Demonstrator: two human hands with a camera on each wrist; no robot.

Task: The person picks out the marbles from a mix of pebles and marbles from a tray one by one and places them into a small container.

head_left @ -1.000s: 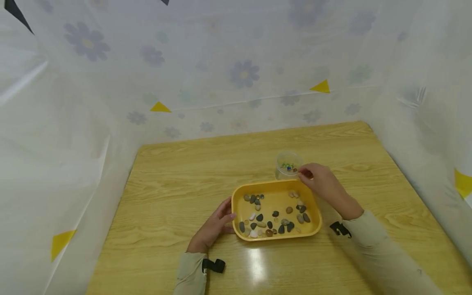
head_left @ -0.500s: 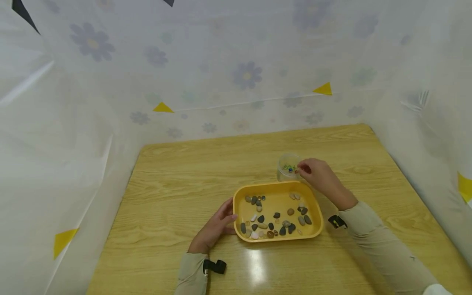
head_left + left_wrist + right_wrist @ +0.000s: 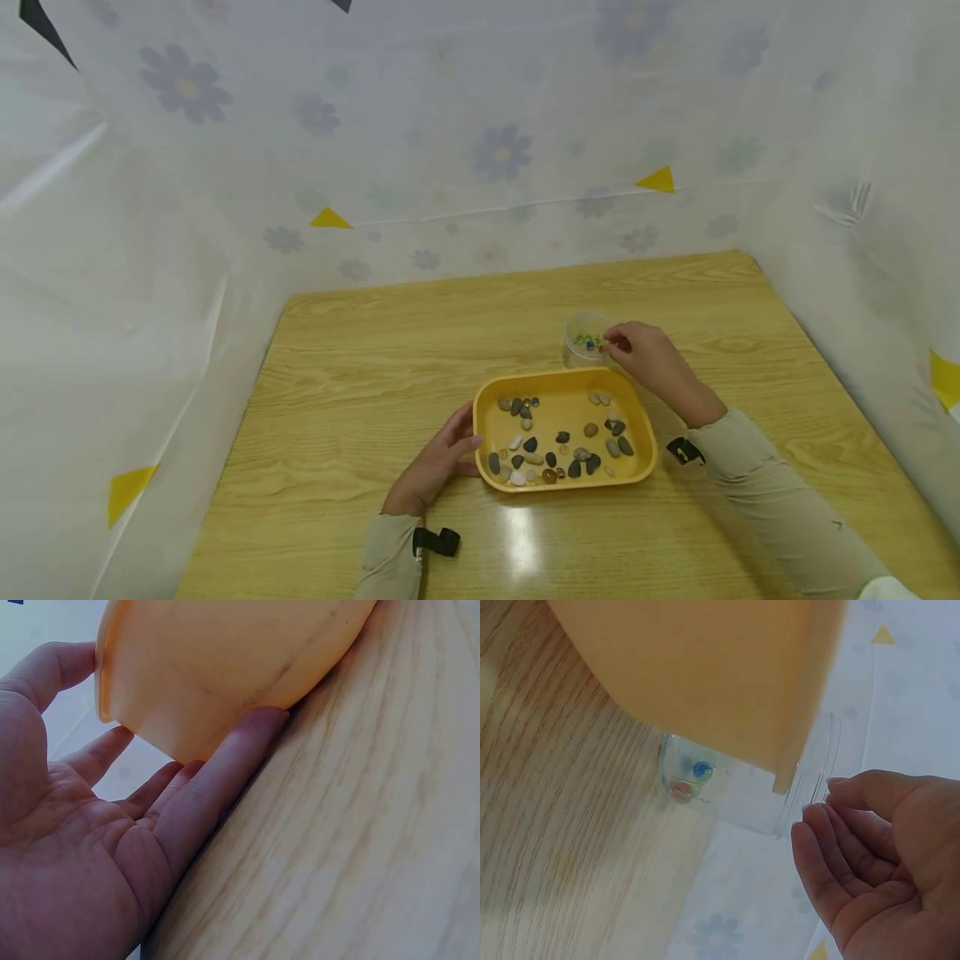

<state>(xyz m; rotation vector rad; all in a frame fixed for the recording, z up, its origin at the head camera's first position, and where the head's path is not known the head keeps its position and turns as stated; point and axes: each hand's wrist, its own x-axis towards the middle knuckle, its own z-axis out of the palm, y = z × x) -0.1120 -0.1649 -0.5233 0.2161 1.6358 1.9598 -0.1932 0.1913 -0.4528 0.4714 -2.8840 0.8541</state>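
Observation:
A yellow plastic tray (image 3: 540,385) holds scattered pebbles (image 3: 534,458), grey, black, white and brown, with a few glassy beads among them. My left hand (image 3: 433,460) holds its left end, thumb on the rim and fingers along the outer wall, seen close in the left wrist view. Behind the tray stands a clear plastic jar (image 3: 573,357) with small coloured glass marbles at its bottom, a blue marble (image 3: 702,769) and a reddish marble (image 3: 681,792) among them. At the jar's mouth is my right hand (image 3: 648,360), thumb and fingertips drawn together; I cannot tell whether they hold anything.
The wood-grain table (image 3: 360,358) runs back to a white flower-printed sheet (image 3: 420,150), with more white sheeting along both sides. Yellow triangles (image 3: 656,180) mark the sheeting. Black straps (image 3: 437,542) hang at both sleeves.
My right hand has moved slightly up and left, so its fingertips now overlap the jar's rim. The left hand and tray have kept their places; the head view has shifted slightly.

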